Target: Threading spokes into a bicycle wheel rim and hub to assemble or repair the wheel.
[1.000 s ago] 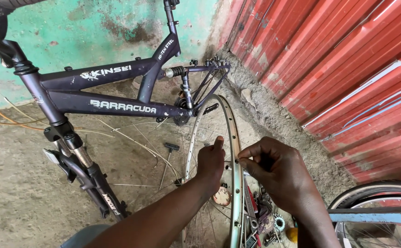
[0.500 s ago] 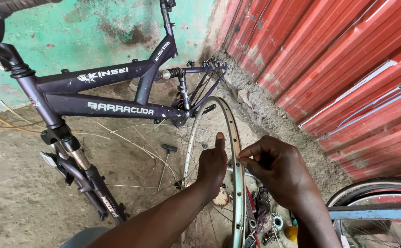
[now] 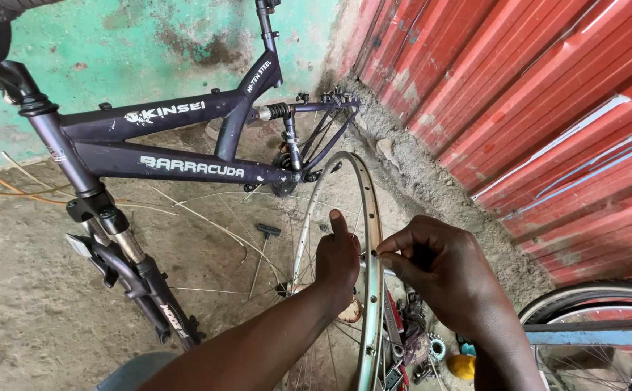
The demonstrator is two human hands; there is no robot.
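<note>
While the bare wheel rim [image 3: 365, 239] stands upright at six o'clock, the left hand [image 3: 336, 262] braces its inner side, fingers curled. At four o'clock, the right hand [image 3: 443, 271] pinches something tiny at the rim's edge; a dark bicycle frame [image 3: 178, 148] lies at ten o'clock.

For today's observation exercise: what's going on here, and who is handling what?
A person works on a bare bicycle wheel rim standing upright on the ground. The left hand steadies the rim from the inner side, thumb raised. The right hand pinches something small at the rim's edge; what it is cannot be told. A dark wheelless bicycle frame stands behind, against a green wall.
</note>
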